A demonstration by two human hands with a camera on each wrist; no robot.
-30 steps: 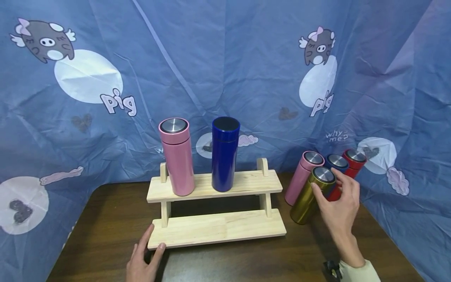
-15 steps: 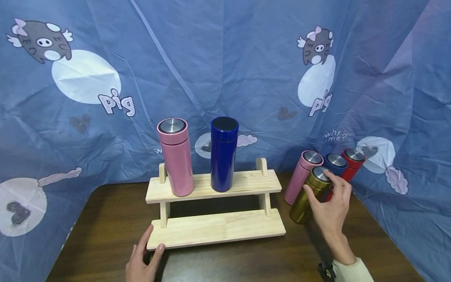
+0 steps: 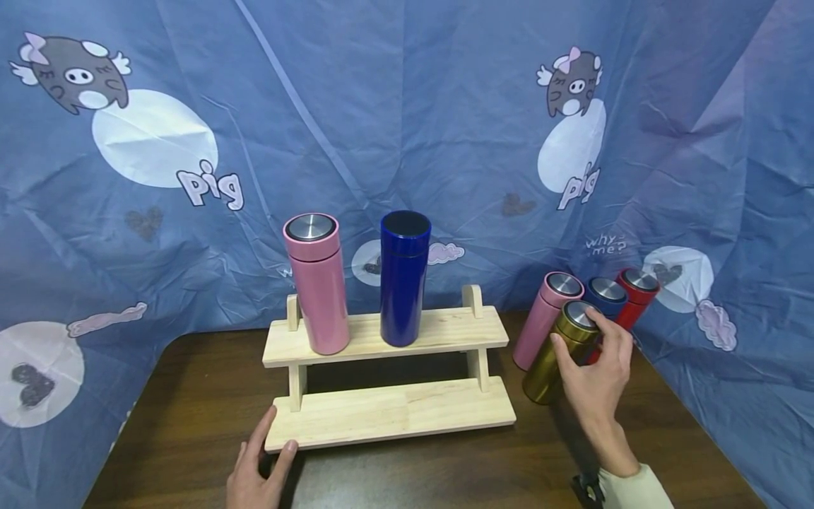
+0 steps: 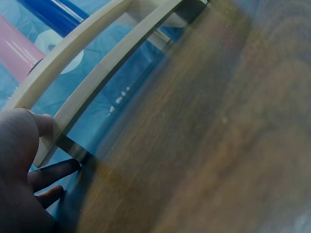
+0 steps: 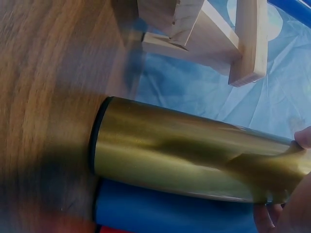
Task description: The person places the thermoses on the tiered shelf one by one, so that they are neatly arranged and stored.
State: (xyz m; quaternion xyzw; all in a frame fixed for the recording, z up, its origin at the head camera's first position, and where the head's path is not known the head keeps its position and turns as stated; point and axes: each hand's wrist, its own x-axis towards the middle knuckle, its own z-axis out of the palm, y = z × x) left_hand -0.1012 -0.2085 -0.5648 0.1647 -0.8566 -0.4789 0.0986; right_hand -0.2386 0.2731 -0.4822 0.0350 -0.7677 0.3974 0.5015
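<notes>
In the head view, my right hand (image 3: 596,378) grips the upper part of a gold thermos bottle (image 3: 552,364) with a steel-topped lid. The bottle stands upright on the table; in the right wrist view, its black base rim meets the wood. At the left, my left hand (image 3: 257,466) holds the front left corner of a two-tier wooden rack (image 3: 394,413), thumb on the front edge and a finger along the end. On its upper tier stand a pink thermos (image 3: 323,297) and a dark blue thermos (image 3: 404,297).
Close around the gold bottle stand another pink thermos (image 3: 537,325), a blue thermos (image 3: 607,297) and a red thermos (image 3: 638,293). Behind the brown wooden table (image 3: 407,477) hangs a blue cloth (image 3: 445,106) with pig prints.
My right hand has shifted slightly left and closed in on the gold thermos, which stays standing. The left hand has hardly moved; the head view has shifted slightly.
</notes>
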